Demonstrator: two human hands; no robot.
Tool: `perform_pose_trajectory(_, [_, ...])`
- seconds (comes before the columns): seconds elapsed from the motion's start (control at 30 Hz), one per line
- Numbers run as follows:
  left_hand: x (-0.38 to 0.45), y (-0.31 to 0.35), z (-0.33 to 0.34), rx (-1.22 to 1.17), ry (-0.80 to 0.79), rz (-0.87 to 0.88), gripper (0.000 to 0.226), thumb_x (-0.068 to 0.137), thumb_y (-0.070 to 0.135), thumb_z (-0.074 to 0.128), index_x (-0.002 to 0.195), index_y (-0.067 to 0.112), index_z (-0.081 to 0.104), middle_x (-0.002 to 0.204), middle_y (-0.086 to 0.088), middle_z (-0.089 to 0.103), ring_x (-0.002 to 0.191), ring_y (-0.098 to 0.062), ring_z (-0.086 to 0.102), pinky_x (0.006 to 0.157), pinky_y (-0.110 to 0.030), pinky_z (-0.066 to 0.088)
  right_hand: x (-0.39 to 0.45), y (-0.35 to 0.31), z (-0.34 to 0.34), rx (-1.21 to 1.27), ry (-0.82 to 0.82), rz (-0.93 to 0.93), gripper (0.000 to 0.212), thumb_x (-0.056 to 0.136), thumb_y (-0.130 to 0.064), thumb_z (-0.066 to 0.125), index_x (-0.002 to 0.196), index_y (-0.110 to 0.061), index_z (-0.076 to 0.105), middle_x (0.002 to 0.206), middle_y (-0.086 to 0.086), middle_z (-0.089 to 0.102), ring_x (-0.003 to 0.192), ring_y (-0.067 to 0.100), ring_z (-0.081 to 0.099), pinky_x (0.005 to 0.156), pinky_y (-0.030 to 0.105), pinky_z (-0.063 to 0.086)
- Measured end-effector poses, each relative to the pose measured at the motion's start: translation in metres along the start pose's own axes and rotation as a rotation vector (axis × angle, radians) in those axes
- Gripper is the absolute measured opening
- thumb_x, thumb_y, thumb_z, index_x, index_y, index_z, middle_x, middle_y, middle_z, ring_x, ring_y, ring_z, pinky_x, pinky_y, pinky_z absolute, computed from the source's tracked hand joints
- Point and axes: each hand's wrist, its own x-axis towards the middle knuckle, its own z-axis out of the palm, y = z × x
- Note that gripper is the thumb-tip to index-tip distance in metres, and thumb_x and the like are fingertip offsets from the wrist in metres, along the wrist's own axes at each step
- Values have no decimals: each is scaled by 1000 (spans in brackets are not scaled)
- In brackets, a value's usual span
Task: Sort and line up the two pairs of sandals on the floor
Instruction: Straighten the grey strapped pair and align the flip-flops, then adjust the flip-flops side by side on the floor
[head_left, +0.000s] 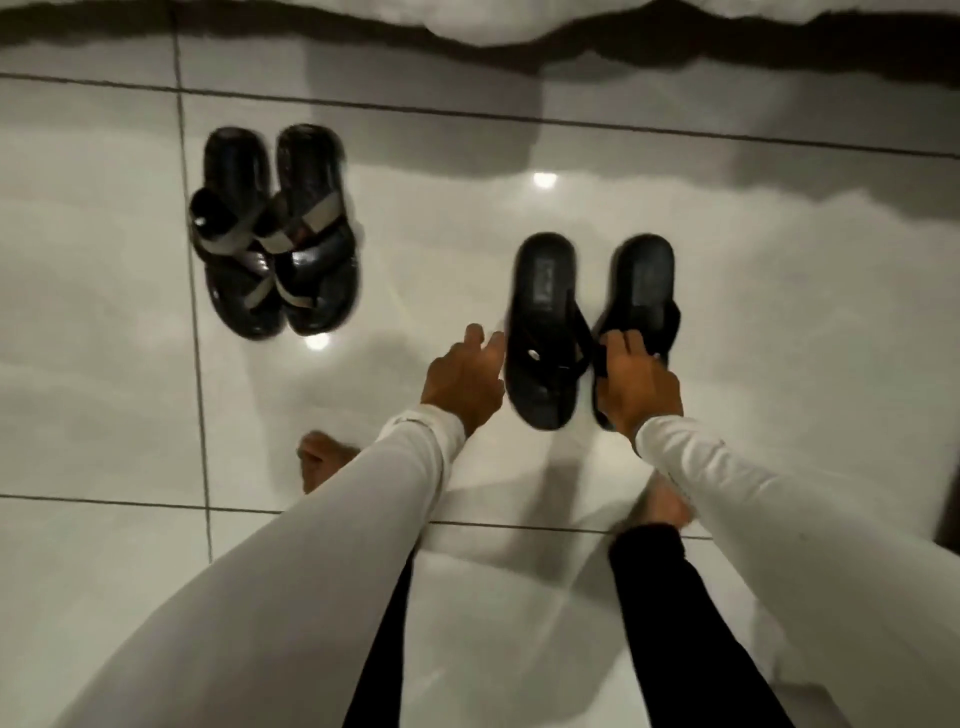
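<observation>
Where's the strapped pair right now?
In the head view, the strapped pair sits upper left on the tile floor, side by side, well left of the plain black pair and away from both hands.

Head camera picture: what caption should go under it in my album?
Right hand grips the strap of a plain black flip-flop beside its mate, left hand open nearby; grey-strapped black sandals sit paired.

Both arms extended downward in white sleeves, left hand (464, 375) held open with fingers spread, right hand (638, 383) closed in a grasp.
</observation>
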Motion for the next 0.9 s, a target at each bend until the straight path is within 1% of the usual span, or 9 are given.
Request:
perform_pose_trajectory(0.1, [15, 54, 33, 20, -1, 63, 43, 96, 7, 49, 138, 13, 50, 140, -13, 45, 110, -41, 64, 88, -50, 56, 6, 42, 1, 5, -122, -57, 48, 90, -11, 57, 136, -11, 44, 136, 16, 45, 108, 46, 60, 86, 51, 53])
perform_pose_trajectory(0.2, [27, 84, 58, 123, 7, 59, 41, 96, 12, 52, 137, 12, 50, 139, -13, 47, 107, -43, 66, 81, -47, 54, 16, 62, 8, 8, -155, -140, 54, 87, -9, 60, 138, -13, 43, 136, 15, 44, 107, 45, 61, 86, 49, 54])
perform_pose_trajectory(0.23, [33, 88, 63, 150, 10, 39, 42, 96, 14, 53, 137, 12, 50, 138, -13, 49, 107, -43, 67, 80, -47, 55, 19, 65, 10, 1, -151, -162, 56, 86, -9, 61, 139, -14, 43, 135, 14, 45, 106, 44, 61, 85, 48, 54])
perform_pose_trajectory(0.3, [41, 89, 69, 193, -8, 3, 44, 96, 17, 57, 139, 11, 48, 138, -15, 51, 109, -44, 66, 84, -48, 55, 24, 69, 18, -17, -131, -194, 57, 85, -9, 64, 138, -14, 45, 133, 15, 45, 105, 42, 62, 82, 47, 55])
perform_pose_trajectory(0.43, [53, 90, 74, 269, -4, 36, 49, 96, 19, 63, 142, 12, 48, 139, -17, 53, 113, -43, 65, 94, -50, 58, 27, 88, 29, -24, -35, -221, 40, 87, -8, 66, 126, -10, 56, 125, 15, 54, 99, 37, 66, 83, 45, 58])
perform_pose_trajectory(0.5, [57, 95, 73, 287, 5, 66, 53, 95, 18, 65, 143, 12, 46, 139, -17, 53, 114, -43, 66, 97, -50, 57, 28, 97, 29, -10, -20, -226, 39, 86, -6, 67, 124, -10, 58, 122, 15, 56, 99, 37, 66, 82, 43, 58])
perform_pose_trajectory(0.6, [67, 112, 68, 322, 14, 89, 55, 94, 17, 65, 145, 12, 44, 138, -17, 53, 113, -43, 66, 97, -50, 57, 31, 115, 23, 8, -15, -224, 40, 86, -7, 68, 125, -12, 56, 120, 14, 56, 100, 35, 66, 84, 43, 60])
perform_pose_trajectory(0.7, [80, 133, 60, 327, 33, 108, 54, 94, 15, 65, 144, 13, 45, 136, -16, 54, 111, -41, 67, 94, -48, 59, 39, 133, 9, 17, 6, -193, 38, 88, -4, 65, 124, -12, 56, 118, 14, 56, 99, 36, 65, 82, 45, 60])
perform_pose_trajectory(0.9, [111, 174, 45, 354, 50, 160, 57, 93, 16, 68, 145, 15, 44, 138, -15, 53, 113, -40, 67, 93, -49, 59, 64, 163, -26, 21, 39, -159, 34, 87, 0, 60, 120, -10, 57, 115, 16, 55, 96, 38, 65, 78, 48, 60])
